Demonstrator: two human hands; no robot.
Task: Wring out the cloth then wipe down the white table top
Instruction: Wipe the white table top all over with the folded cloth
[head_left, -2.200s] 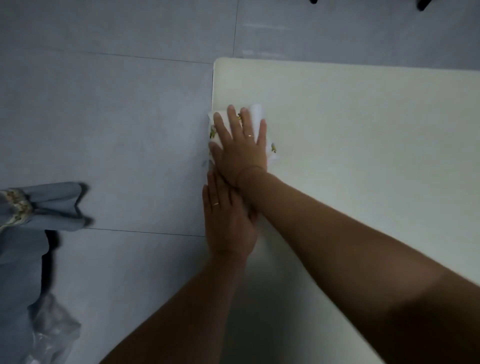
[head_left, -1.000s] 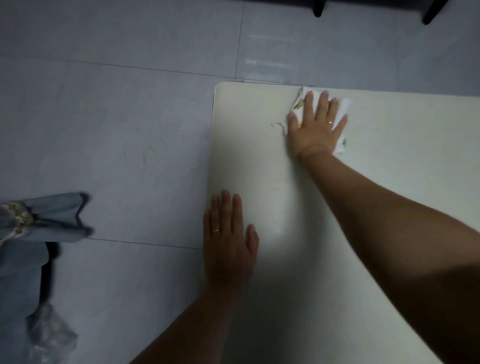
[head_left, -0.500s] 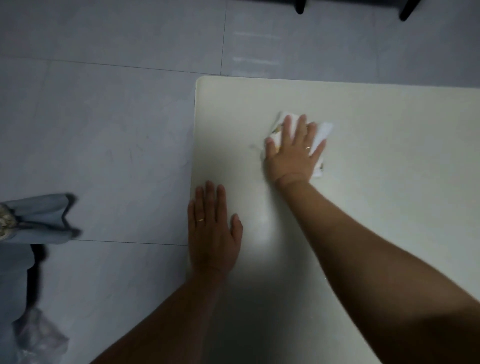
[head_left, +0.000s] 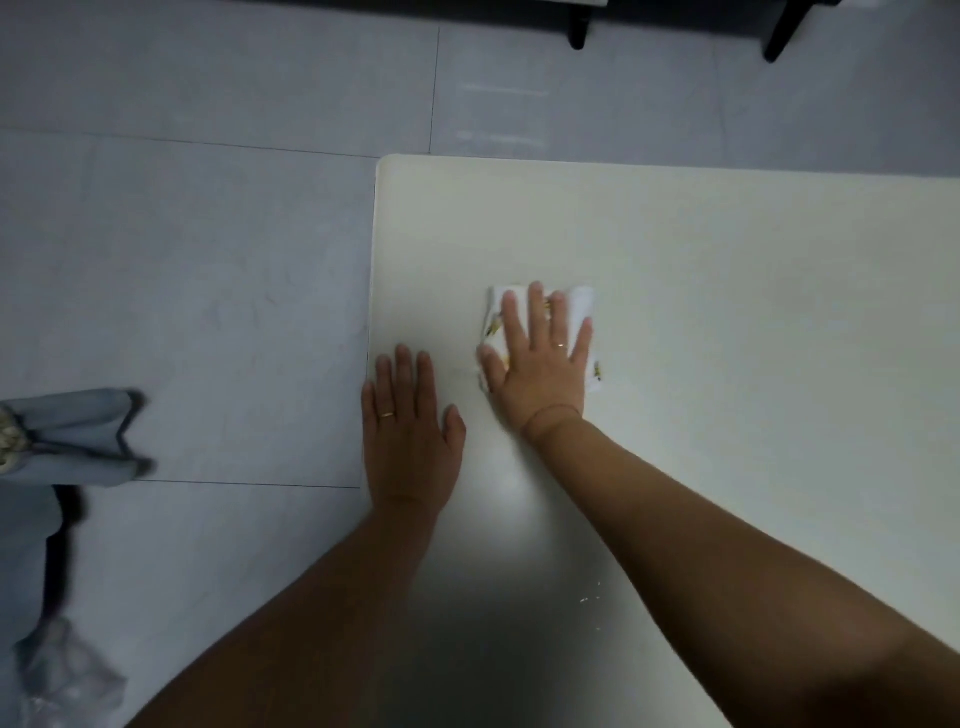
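Pulling the folded cloth (head_left: 579, 306) back from the far edge, the flat-pressed right hand (head_left: 540, 364) wipes the white table top (head_left: 727, 260) — left hand (head_left: 408, 441) open, bracing.

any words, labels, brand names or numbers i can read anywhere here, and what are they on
None can be read.
The cloth under the right hand has small yellow and dark printed marks, too small and blurred to tell whether they are letters.
The table and the floor show no writing.

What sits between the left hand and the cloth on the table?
Nothing: in the head view only bare table top separates the left hand from the cloth under the right hand.
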